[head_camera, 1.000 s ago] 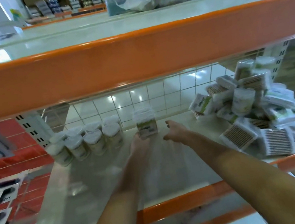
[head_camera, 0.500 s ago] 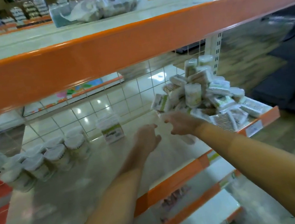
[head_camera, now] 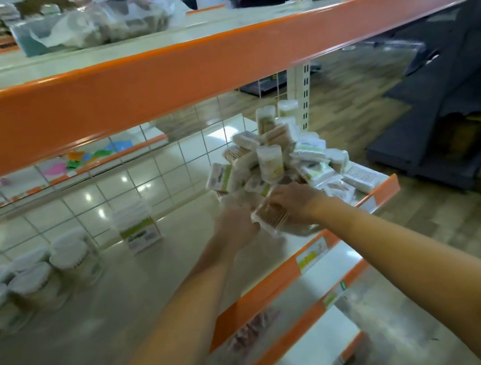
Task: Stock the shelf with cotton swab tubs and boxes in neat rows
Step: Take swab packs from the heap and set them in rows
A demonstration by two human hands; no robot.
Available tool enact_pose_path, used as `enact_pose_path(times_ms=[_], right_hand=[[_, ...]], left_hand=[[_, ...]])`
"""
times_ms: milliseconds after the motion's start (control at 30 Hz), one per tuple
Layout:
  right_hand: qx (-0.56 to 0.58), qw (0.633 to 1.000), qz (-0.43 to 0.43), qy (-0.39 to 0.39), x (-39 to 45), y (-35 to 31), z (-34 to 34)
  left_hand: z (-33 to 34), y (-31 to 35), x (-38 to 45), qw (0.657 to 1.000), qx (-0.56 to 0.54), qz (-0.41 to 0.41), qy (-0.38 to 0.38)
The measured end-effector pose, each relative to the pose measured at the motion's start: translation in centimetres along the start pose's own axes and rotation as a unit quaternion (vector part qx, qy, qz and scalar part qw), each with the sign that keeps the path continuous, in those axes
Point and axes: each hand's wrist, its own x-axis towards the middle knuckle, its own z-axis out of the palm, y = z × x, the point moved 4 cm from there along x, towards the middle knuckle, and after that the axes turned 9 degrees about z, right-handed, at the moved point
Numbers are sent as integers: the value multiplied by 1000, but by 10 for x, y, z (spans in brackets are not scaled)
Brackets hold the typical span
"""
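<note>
Both hands, left hand (head_camera: pixel 235 225) and right hand (head_camera: pixel 295 201), gripped a flat clear plastic swab box (head_camera: pixel 271 217); probably light, slick, best held by its edges.

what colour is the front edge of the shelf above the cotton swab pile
Orange: the long metal front edge of the upper shelf, seen clearest in the head view.

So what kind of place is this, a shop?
Most likely a shop: long orange-edged shelves, price labels on the shelf edge, and a pile of cotton swab packs waiting to be stocked.
</note>
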Motion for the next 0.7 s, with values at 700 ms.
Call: enact_pose_path(times_ms=[700], right_hand=[[128, 974, -127, 138, 18, -20, -27]], left_hand=[[-3, -36, -32, 996, -71, -51, 36]])
